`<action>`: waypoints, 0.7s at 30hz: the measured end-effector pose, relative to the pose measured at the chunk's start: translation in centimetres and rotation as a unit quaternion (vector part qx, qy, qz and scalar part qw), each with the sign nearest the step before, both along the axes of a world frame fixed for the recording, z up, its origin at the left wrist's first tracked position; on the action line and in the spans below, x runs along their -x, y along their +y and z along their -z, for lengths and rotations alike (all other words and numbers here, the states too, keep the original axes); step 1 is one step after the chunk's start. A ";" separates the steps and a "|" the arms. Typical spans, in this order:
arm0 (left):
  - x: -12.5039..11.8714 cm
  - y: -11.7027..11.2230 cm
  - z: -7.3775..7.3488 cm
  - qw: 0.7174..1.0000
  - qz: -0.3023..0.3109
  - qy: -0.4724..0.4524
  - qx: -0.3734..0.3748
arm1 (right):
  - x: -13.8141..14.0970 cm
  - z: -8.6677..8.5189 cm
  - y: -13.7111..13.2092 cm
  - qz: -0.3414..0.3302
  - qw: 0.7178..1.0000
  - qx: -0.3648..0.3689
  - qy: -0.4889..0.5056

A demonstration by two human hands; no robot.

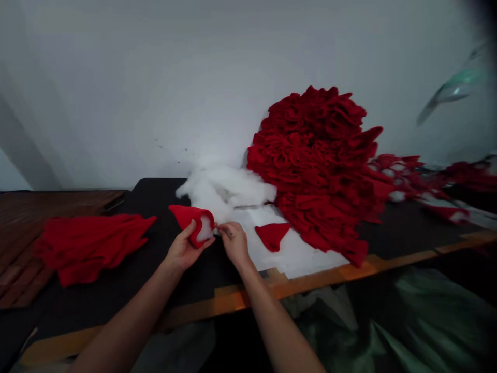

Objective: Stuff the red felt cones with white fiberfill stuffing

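Note:
In my left hand (183, 249) is a small red cone-shaped cloth hat (186, 216), tipped so its open end faces right. White stuffing (204, 229) shows inside that opening. Close to the hat's rim, my right hand (234, 242) has its fingers pinched together; a small thin thing seems to be between them, too unclear to name. Behind both hands lies a heap of loose white fibre stuffing (229, 189). A single red hat (272, 235) rests flat on the white sheet (303, 261), right of my right hand.
A tall pile of red hats (318, 166) rises at the right, against the wall. Left of my hands lies another red stack (97, 243), partly over brown slatted boards (23, 259). Further right are stuffed red pieces (399, 171). Tape (229, 303) lines the black table's front edge.

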State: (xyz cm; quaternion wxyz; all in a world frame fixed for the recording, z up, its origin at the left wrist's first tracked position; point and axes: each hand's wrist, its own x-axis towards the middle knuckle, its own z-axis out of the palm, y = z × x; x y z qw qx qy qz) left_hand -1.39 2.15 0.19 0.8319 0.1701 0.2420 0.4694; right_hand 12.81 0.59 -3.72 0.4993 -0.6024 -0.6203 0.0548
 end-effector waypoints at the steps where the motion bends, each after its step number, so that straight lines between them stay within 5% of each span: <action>1: -0.3 -0.1 0.1 1.000 0.011 0.012 -0.003 | 0.0 -0.2 -0.7 -0.017 0.999 -0.004 0.033; 6: -2.1 -0.3 -0.3 0.998 0.060 0.014 -0.027 | -0.1 -0.1 -2.4 -0.032 0.980 0.010 0.195; 14: -5.0 -0.1 0.4 0.999 -0.030 0.034 0.021 | 0.3 0.6 -1.6 0.104 0.983 -0.013 0.151; 17: -4.9 0.1 0.9 0.999 -0.037 0.031 0.001 | 0.5 0.6 -1.5 0.081 0.985 0.013 0.149; 21: -4.5 0.4 1.0 0.999 -0.038 0.039 0.002 | 1.6 0.6 -1.8 0.025 0.960 0.045 0.277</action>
